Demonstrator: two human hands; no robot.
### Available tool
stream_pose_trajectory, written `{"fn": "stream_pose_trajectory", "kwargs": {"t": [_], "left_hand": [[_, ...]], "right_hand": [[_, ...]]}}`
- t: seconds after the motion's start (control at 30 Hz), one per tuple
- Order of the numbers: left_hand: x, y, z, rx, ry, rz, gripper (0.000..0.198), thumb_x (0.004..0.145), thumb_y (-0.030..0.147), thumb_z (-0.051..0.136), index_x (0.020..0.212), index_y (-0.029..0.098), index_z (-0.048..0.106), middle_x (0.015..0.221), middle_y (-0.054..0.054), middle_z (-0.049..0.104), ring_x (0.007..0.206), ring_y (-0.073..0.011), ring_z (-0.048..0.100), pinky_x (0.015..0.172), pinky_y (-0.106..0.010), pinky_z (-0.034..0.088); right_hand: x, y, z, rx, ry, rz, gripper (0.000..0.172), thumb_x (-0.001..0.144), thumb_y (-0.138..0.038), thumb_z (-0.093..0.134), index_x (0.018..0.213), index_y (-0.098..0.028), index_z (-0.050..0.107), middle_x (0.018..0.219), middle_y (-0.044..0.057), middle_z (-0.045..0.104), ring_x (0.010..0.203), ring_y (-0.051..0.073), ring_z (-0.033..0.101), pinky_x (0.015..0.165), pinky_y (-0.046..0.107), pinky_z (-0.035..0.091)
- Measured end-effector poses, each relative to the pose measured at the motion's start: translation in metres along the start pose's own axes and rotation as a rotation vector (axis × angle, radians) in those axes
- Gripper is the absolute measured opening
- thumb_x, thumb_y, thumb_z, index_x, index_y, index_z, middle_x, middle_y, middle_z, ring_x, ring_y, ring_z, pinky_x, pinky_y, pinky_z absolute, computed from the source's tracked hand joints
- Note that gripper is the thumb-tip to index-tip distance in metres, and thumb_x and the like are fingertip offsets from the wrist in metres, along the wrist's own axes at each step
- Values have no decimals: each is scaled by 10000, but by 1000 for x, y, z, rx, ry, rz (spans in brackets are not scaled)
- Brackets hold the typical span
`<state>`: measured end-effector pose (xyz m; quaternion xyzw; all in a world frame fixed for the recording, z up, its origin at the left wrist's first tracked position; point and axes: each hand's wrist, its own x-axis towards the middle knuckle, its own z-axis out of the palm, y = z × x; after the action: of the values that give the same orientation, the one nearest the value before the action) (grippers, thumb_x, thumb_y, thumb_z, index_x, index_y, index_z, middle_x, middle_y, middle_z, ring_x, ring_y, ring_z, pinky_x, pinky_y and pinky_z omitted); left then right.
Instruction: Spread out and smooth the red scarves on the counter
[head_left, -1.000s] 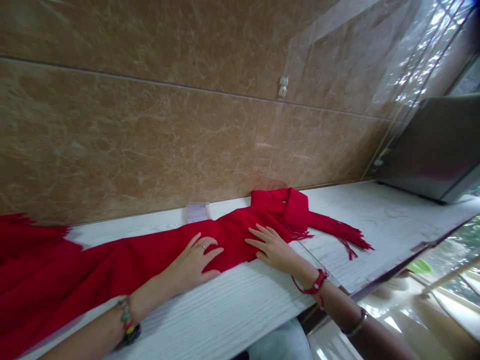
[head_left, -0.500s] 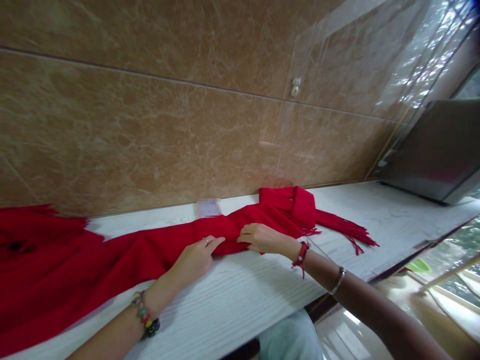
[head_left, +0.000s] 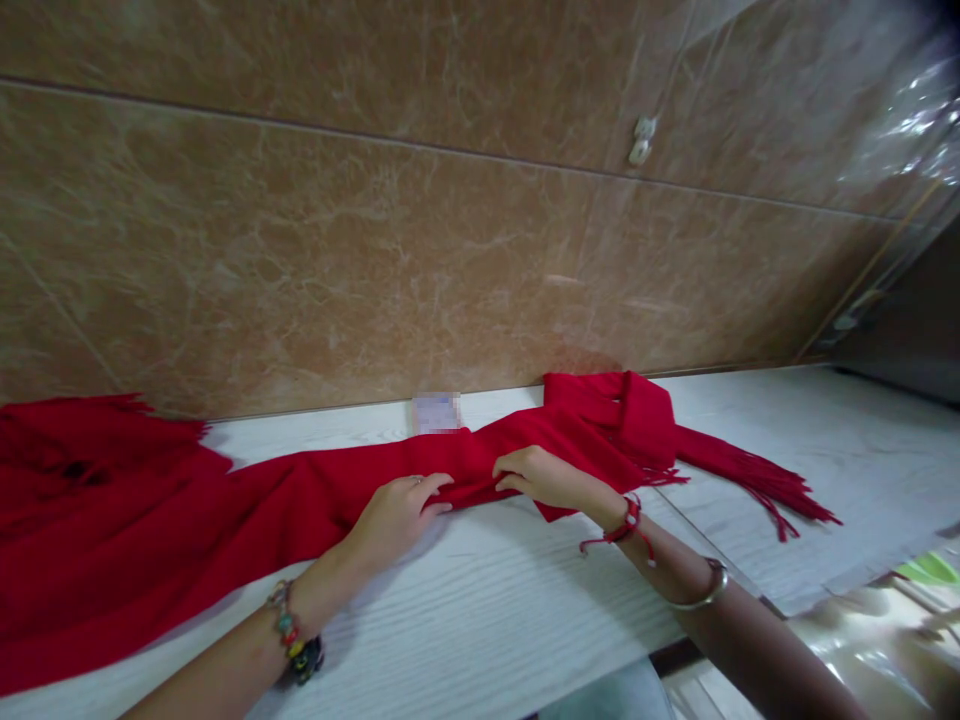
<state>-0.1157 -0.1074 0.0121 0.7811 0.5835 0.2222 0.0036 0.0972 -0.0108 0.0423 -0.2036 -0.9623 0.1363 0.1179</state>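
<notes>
A long red scarf (head_left: 289, 505) lies stretched across the white tabletop, bunched at the left and folded over at the right, where its fringed end (head_left: 757, 480) trails off. At the near edge of its narrow middle, my left hand (head_left: 397, 520) pinches the cloth between thumb and fingers. My right hand (head_left: 544, 475) is a short way to the right, its fingertips closed on the same edge. A strip of red cloth spans the gap between both hands. Under the fingers the fabric's folds are partly hidden.
A brown marbled tile wall (head_left: 300, 250) rises behind the white tabletop (head_left: 465, 600). Against it, just beyond the scarf, lies a small blurred pale card or packet (head_left: 436, 413). A dark box-like object (head_left: 907, 310) stands at the far right. Something green (head_left: 930, 568) shows below the table's right edge.
The view has shifted, so the scarf's right part and wall fitting appear farther right. Both hands stay at the scarf's near edge; a corner of cloth now hangs out below my right wrist.
</notes>
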Motion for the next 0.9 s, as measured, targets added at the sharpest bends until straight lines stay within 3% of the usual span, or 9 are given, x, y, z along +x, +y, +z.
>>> {"fn": "stream_pose_trajectory", "kwargs": {"t": [0.13, 0.23, 0.43, 0.6, 0.8, 0.9], "left_hand": [[0, 2, 0, -65, -6, -46, 184, 831, 202, 479, 1002, 197, 548, 934, -24, 657, 834, -154, 617, 736, -261, 492], [-1, 5, -3, -32, 44, -6, 188, 798, 247, 540, 977, 190, 548, 973, -37, 624, 880, -167, 589, 793, -293, 472], [-2, 5, -4, -17, -1, 5, 246, 797, 256, 555, 1032, 181, 560, 993, -36, 644, 887, -175, 597, 802, -289, 468], [-1, 3, -2, 56, -11, 2, 225, 830, 228, 508, 1043, 176, 561, 978, -47, 652, 851, -184, 610, 772, -296, 476], [-2, 5, -3, 111, -19, -6, 110, 829, 216, 510, 923, 168, 539, 828, -30, 636, 754, -173, 600, 672, -276, 471], [-1, 4, -4, 97, 13, 25, 102, 792, 251, 570, 835, 166, 534, 822, -22, 607, 751, -162, 574, 667, -262, 459]], "right_hand": [[2, 0, 4, -122, -44, -40, 179, 858, -200, 461, 814, -140, 624, 789, 50, 640, 717, 132, 583, 662, 223, 427], [1, 0, 4, -149, -39, -95, 197, 865, -195, 446, 798, -138, 622, 780, 49, 613, 713, 129, 565, 663, 228, 429], [-1, 0, 5, -41, 55, -113, 126, 820, -212, 525, 865, -147, 623, 861, 49, 587, 790, 136, 552, 728, 243, 443], [3, -12, 11, 12, 169, -152, 329, 690, -206, 675, 999, -147, 579, 952, 58, 582, 888, 163, 535, 785, 265, 438], [8, -20, 23, -56, 183, -81, 111, 764, -129, 577, 860, -150, 627, 847, 44, 656, 797, 158, 588, 748, 261, 446], [9, -18, 24, -92, 189, -45, 106, 793, -125, 537, 819, -143, 638, 823, 54, 668, 763, 152, 601, 717, 244, 449]]}}
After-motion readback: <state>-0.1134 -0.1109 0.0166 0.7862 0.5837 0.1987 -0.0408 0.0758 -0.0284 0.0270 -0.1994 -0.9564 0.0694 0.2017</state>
